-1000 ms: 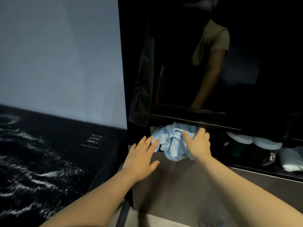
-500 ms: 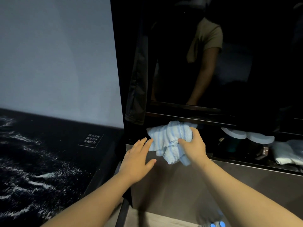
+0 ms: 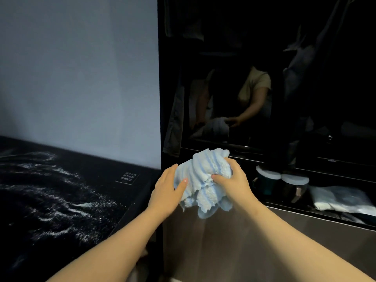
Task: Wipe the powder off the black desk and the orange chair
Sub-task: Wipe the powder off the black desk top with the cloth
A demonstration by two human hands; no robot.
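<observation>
A bunched light blue ribbed cloth (image 3: 201,180) hangs in the air in front of a dark cabinet. My right hand (image 3: 234,184) grips its right side with curled fingers. My left hand (image 3: 166,188) holds its left side, thumb pressed into the fabric. The black desk (image 3: 50,200) lies to the left, streaked and speckled with white powder. The orange chair is not in view.
A dark glossy cabinet (image 3: 264,78) stands ahead, with a brushed metal drawer front (image 3: 244,241) below the hands. On its open shelf sit two dark jars with white lids (image 3: 282,180) and a folded white bag (image 3: 341,200). A small label (image 3: 127,178) marks the desk's back corner.
My right hand has lifted the cloth out of the shelf and toward me. My left hand, open before, has closed onto the cloth's left side.
</observation>
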